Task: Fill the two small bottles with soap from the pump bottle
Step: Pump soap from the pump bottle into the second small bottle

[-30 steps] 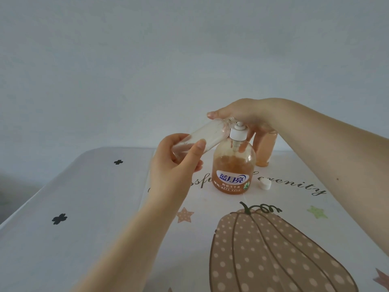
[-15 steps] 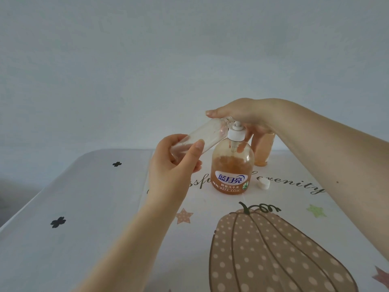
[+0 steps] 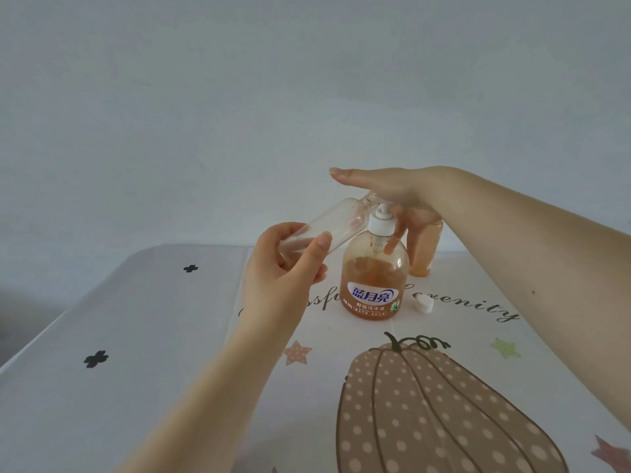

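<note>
At pump spout: small bottle point(image 3: 321, 230) gripped by left hand point(image 3: 286, 268) | right hand point(image 3: 386, 187) flat on pump bottle point(image 3: 374, 274)

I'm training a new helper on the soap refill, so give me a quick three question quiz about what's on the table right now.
1. True or false: the left hand holds the clear small bottle tilted, mouth toward the pump bottle spout.
2. Where is the loose white cap? A) on the clear bottle B) on the table, right of the pump bottle C) in the right hand
3. Fill in: the right hand lies flat on the pump ____.

Key: 1 true; 2 B; 3 head.
</note>
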